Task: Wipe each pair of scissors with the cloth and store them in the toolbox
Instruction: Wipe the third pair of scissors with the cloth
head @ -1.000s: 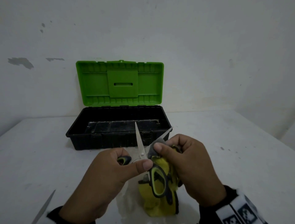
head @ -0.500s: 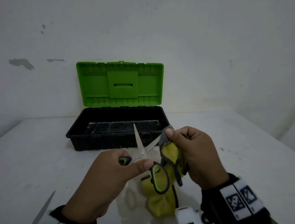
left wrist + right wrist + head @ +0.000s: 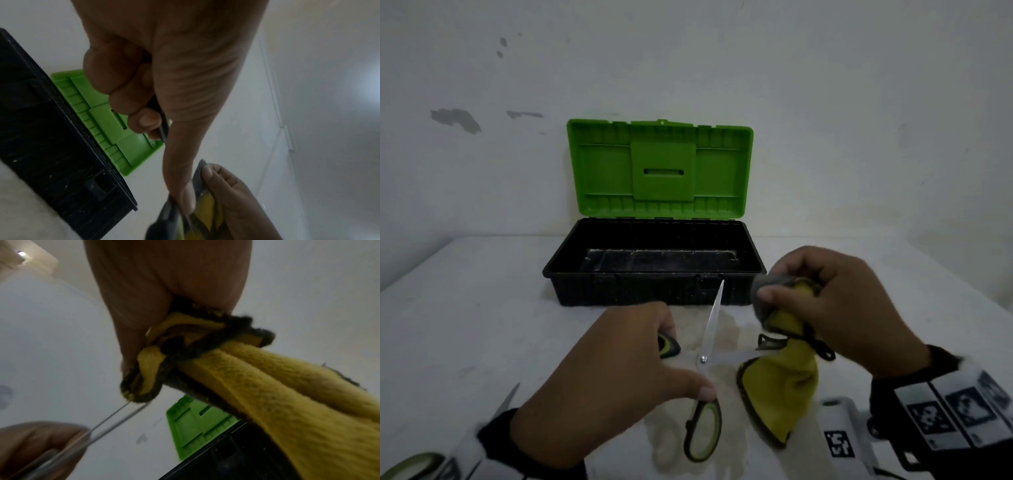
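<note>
a: where are the green-and-black-handled steel scissors (image 3: 705, 363)?
b: blades spread, above the white worktop (image 3: 482, 308), left hand (image 3: 599, 383) curled round the handles.
a: and the right hand (image 3: 839, 308)?
b: gripping the bunched yellow cloth with dark edging (image 3: 780, 380) around one blade.
a: the black toolbox with green lid (image 3: 654, 287)?
b: behind, open; second scissors (image 3: 421, 462) lie bottom left.

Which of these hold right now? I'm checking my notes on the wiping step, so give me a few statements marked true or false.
1. The toolbox lid stands open. True.
2. The left hand holds scissors with blades closed. False: the blades are spread apart.
3. The right hand grips a yellow cloth. True.
4. Scissors already lie inside the toolbox. False: none show in it.
5. Another pair of scissors lies at the table's near left. True.
</note>
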